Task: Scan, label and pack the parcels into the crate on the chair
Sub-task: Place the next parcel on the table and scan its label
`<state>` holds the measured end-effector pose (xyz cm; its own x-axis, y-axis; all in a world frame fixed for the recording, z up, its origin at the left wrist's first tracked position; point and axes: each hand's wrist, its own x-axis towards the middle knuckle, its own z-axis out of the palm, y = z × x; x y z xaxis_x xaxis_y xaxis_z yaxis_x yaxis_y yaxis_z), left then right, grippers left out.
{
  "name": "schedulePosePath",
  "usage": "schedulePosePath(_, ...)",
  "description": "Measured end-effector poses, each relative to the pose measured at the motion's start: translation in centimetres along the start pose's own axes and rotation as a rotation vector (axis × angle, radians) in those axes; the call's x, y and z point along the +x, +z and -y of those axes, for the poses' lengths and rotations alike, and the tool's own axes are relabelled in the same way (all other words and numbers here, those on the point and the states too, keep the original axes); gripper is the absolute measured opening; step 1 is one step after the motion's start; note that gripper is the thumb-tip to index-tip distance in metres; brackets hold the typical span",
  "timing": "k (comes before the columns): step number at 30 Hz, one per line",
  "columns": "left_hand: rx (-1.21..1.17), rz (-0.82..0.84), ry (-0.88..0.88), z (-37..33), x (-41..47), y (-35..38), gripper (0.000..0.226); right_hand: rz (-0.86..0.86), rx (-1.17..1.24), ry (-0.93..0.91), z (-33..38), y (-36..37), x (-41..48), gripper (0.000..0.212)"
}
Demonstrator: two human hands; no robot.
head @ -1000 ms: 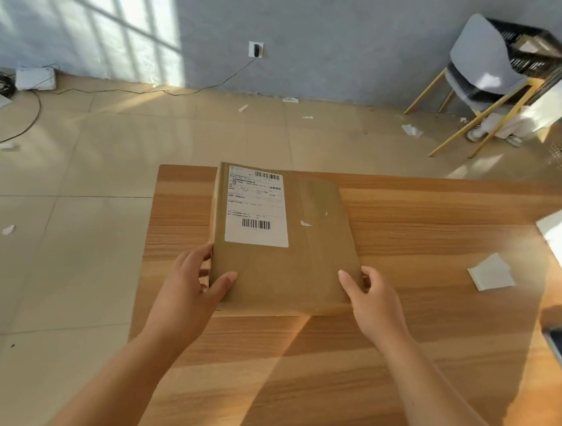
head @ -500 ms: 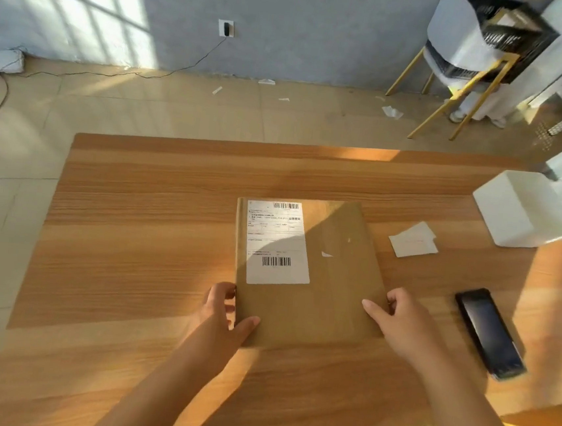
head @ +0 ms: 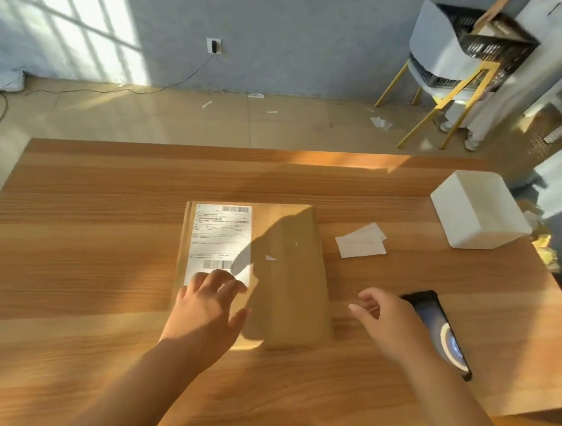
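A flat brown parcel [head: 287, 275] with a white shipping label [head: 220, 238] lies in the middle of the wooden table [head: 81, 245]. My left hand [head: 209, 305] rests flat on its near left corner, fingers spread over the label's lower edge. To the right of the parcel, off its edge, my right hand [head: 385, 312] hovers with fingers apart beside a black phone [head: 440, 331] with a lit screen. The black crate [head: 495, 44] sits on the grey chair [head: 439, 53] at the far right, with something brown inside.
A white box-shaped device [head: 479, 211] stands at the table's right edge. Loose white label slips [head: 360, 244] lie between it and the parcel. Paper scraps and a cable lie on the tiled floor beyond the table. White shelving stands at the far right.
My right hand has let go of the parcel and moved right toward the phone. My left hand has shifted from gripping the parcel's edge to lying flat on top. The view came closer.
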<state>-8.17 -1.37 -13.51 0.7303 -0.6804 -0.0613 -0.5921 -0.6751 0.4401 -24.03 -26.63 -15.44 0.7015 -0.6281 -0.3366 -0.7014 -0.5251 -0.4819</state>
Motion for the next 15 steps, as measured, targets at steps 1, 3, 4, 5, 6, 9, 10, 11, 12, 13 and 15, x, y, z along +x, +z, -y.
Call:
schedulePosePath(1,0.001,0.022,0.033,-1.2,0.5,0.5,0.036,-0.024,-0.029,0.026,-1.1,-0.4,0.0,0.034)
schedulePosePath(3,0.014,0.06,0.097,-3.3,1.6,1.5,0.04,-0.07,-0.101,0.109,-3.3,-1.3,0.1,0.04)
schedulePosePath(4,0.031,0.077,0.131,-4.3,2.0,2.0,0.042,-0.092,-0.147,0.15,-4.4,-1.7,0.2,0.044)
schedulePosePath(5,0.05,0.092,0.162,-5.0,2.4,2.5,0.043,-0.111,-0.189,0.188,-5.5,-2.1,0.3,0.05)
schedulePosePath(6,0.07,0.1,0.188,-5.6,2.8,3.0,0.043,-0.127,-0.214,0.227,-6.5,-2.4,0.3,0.057)
schedulePosePath(9,0.145,0.121,0.234,-7.1,3.6,3.6,0.037,-0.139,-0.24,0.338,-9.2,-2.7,0.2,0.084)
schedulePosePath(10,0.173,0.121,0.254,-7.6,3.7,3.6,0.033,-0.127,-0.251,0.359,-9.9,-2.6,0.2,0.093)
schedulePosePath(11,0.194,0.108,0.273,-7.9,3.9,3.7,0.03,-0.107,-0.259,0.376,-10.5,-2.6,0.2,0.1)
schedulePosePath(12,0.221,0.106,0.294,-8.2,4.0,3.8,0.03,-0.079,-0.252,0.392,-11.0,-2.5,0.3,0.108)
schedulePosePath(13,0.243,0.093,0.309,-8.3,4.1,3.9,0.031,-0.045,-0.227,0.41,-11.5,-2.4,0.4,0.114)
schedulePosePath(15,0.267,0.078,0.311,-8.5,4.2,4.1,0.031,0.014,-0.172,0.447,-11.9,-2.1,0.5,0.123)
